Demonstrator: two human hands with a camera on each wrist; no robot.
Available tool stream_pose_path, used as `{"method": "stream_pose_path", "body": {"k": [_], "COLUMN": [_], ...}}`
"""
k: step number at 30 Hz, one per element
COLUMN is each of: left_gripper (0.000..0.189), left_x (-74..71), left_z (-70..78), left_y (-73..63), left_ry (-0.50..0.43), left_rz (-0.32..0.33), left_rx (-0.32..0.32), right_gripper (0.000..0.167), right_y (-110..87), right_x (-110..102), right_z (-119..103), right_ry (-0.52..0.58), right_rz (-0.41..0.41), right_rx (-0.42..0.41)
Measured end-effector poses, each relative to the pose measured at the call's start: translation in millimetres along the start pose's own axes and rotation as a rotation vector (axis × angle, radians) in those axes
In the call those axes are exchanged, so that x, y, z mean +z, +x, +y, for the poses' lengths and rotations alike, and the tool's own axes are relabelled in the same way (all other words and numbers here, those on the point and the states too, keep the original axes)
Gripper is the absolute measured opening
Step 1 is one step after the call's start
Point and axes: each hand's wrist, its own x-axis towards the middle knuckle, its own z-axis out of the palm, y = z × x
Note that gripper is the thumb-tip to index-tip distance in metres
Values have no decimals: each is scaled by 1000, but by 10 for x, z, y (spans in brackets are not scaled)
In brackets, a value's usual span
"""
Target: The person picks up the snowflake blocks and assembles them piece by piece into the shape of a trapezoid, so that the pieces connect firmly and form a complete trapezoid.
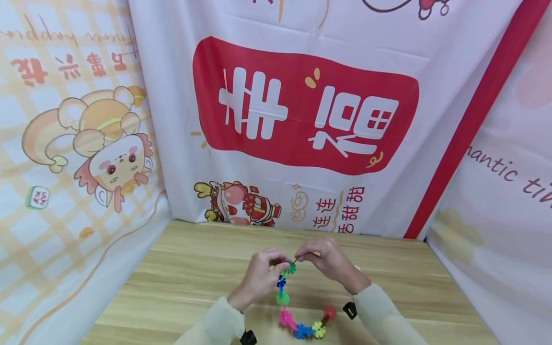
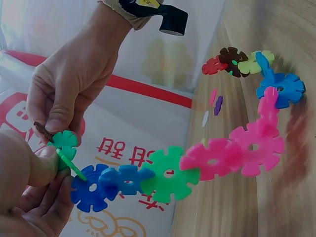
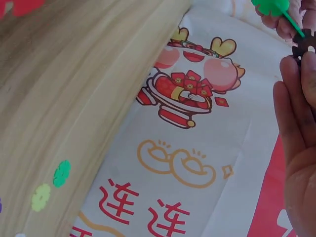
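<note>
A chain of interlocking plastic snowflake discs curves across the wooden table, running through blue, green and pink (image 1: 285, 317) to a yellow disc (image 1: 318, 329) and a red disc (image 1: 329, 312) at the far end. My left hand (image 1: 265, 274) pinches a green disc (image 2: 65, 143) at the raised end of the chain. My right hand (image 1: 325, 258) pinches a brown disc (image 3: 304, 45) between thumb and fingers. The brown disc meets the edge of the green one; whether their slots are fully interlocked I cannot tell. The middle of the chain hangs from my left hand.
Loose discs lie on the table (image 1: 189, 268) beyond the chain, among them a purple one (image 2: 218, 105), a green one (image 3: 61, 174) and a yellow one (image 3: 41, 197). Printed cloth (image 1: 172, 120) hangs along the back and both sides.
</note>
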Motion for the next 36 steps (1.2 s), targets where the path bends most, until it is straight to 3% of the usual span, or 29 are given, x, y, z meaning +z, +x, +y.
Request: {"method": "stream_pose_path", "body": {"k": [5,12,21,27,33,36], "left_gripper": [12,14,13,9,31,36], "left_x": [53,44,13,-40,-68,-56], "left_z": [-5,-36,7,-61,-81,-58], "left_y": [-2,-16,-32,-14,37,66], "left_ry": [-17,-31,-107,-173,-264,-281], "left_rz": [11,-6,8,-111,-258,-293], "left_rx": [-8,-68,-116,-134,-157,-174], "right_gripper": [17,21,23,16,17,17], "right_y": [-28,-66,-73,-80,-54,-47], "right_x": [9,41,86,11,-50,-80], "right_z": [-55,-76,-29,-43,-70,-93], "right_ry": [-93,-151,13,29,63,67], "right_rz": [0,-22,10,-87,-159,-180], "right_rx": [-39,-96,-2,70,96,124]}}
